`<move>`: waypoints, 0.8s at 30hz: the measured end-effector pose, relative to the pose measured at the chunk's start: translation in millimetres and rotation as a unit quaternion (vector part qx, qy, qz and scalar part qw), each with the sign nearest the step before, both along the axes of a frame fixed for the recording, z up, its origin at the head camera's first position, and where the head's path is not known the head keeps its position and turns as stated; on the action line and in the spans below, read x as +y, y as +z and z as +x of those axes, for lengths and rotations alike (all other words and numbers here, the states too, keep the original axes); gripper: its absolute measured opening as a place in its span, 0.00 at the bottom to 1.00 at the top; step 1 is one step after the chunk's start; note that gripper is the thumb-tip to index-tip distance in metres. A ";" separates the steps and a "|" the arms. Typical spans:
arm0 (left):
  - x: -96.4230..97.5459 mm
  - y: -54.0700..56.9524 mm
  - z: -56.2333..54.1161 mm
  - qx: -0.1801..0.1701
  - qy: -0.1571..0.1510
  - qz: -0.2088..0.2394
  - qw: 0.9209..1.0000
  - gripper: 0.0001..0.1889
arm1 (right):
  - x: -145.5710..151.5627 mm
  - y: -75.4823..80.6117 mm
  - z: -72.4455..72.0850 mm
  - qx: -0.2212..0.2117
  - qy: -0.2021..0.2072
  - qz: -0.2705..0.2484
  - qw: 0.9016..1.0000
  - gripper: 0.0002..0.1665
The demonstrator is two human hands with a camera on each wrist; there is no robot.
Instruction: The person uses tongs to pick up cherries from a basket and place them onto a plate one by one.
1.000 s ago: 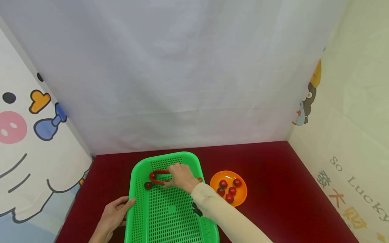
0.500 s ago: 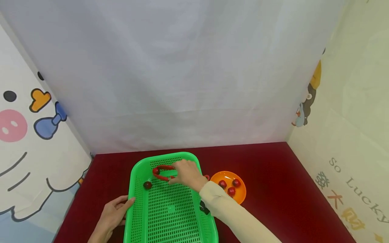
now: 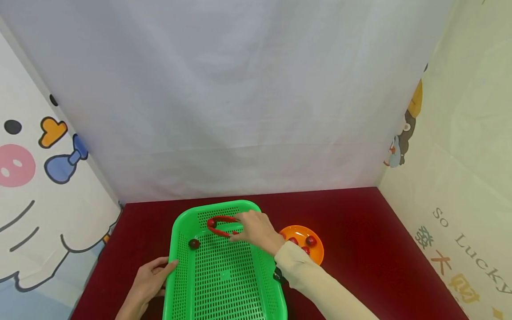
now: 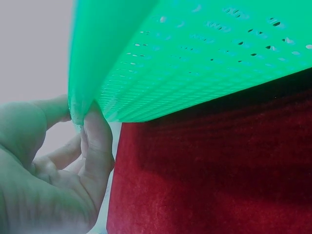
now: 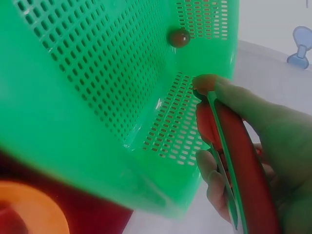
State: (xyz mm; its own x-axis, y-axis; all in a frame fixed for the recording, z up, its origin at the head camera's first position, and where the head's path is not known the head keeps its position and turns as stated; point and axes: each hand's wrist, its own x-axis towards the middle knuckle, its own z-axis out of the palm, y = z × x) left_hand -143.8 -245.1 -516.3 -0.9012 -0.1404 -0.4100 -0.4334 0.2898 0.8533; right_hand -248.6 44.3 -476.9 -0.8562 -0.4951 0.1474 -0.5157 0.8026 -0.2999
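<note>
My left hand (image 3: 148, 282) pinches the left rim of a green perforated plastic basket (image 4: 105, 44), thumb on one side and fingers on the other. Over the basket, my right hand (image 3: 258, 229) grips red tongs (image 5: 246, 170) with metal edges. In the head view, a dark red round fruit (image 3: 212, 223), plum-like, is clamped at the tongs' far end, above the basket floor. Another such fruit (image 3: 194, 243) lies on the floor of the basket near its left wall. That one also shows in the right wrist view.
Right of the basket, an orange plate (image 3: 318, 254) bears several red fruits (image 3: 310, 241), partly hidden behind the right forearm. A dark red cloth (image 3: 352, 231) covers the table. A pale curtain (image 3: 248, 169) stands behind, with printed panels at both sides.
The right hand has moved right and slightly up, carrying the tongs and the clamped fruit away from the fruit on the basket floor. The left hand has stayed at the rim.
</note>
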 end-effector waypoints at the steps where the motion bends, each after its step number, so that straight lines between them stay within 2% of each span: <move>1: 0.0 -0.1 -0.1 0.000 0.000 -0.001 1.000 0.34 | 1.6 -0.2 0.6 0.001 0.001 -0.003 1.000 0.34; 13: -0.8 0.9 -0.7 -0.002 -0.002 -0.003 1.000 0.34 | 21.6 -4.8 7.5 0.011 0.006 -0.028 1.000 0.38; 24: -2.3 -1.2 -1.1 -0.004 -0.004 -0.009 1.000 0.35 | 41.3 -4.1 19.8 0.024 0.010 -0.074 0.997 0.34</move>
State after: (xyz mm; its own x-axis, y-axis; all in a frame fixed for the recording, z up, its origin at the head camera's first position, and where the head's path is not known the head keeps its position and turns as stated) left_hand -144.9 -247.4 -517.5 -0.8993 -0.1411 -0.4139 -0.4372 0.3080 0.8450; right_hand -228.8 85.7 -481.0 -0.8366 -0.4822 0.2601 -0.5478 0.7406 -0.3891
